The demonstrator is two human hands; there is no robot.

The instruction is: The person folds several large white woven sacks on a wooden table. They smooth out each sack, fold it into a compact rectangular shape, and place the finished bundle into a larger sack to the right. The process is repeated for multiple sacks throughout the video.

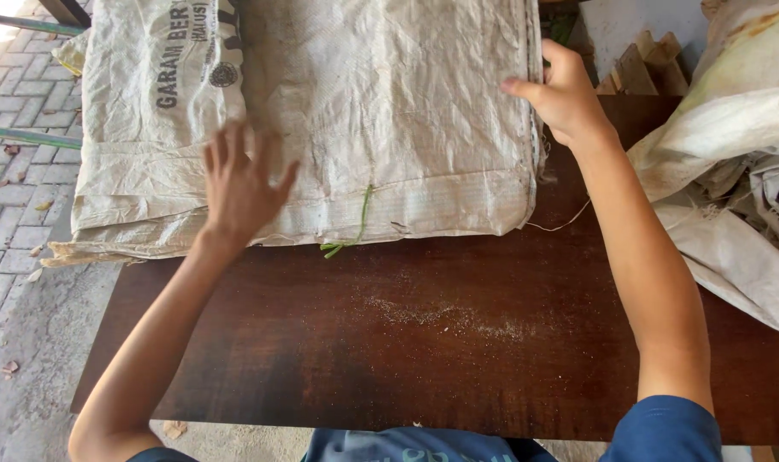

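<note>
A stack of flat, off-white woven sacks (381, 111) lies across the far half of a dark brown wooden table (423, 342). My left hand (239, 184) rests flat on the sacks near their front edge, fingers spread. At the stack's right edge my right hand (565, 94) presses against the side, with thumb and fingers touching the sack. A thin green grass stem (346, 244) hangs over the front edge of the sacks.
More crumpled pale sacks (731, 180) are heaped at the table's right side. Wooden pieces (642, 64) stand behind them. Fine dust (458, 318) is scattered on the table top. Grey paving bricks (17, 128) and a green metal bar (26, 137) lie to the left.
</note>
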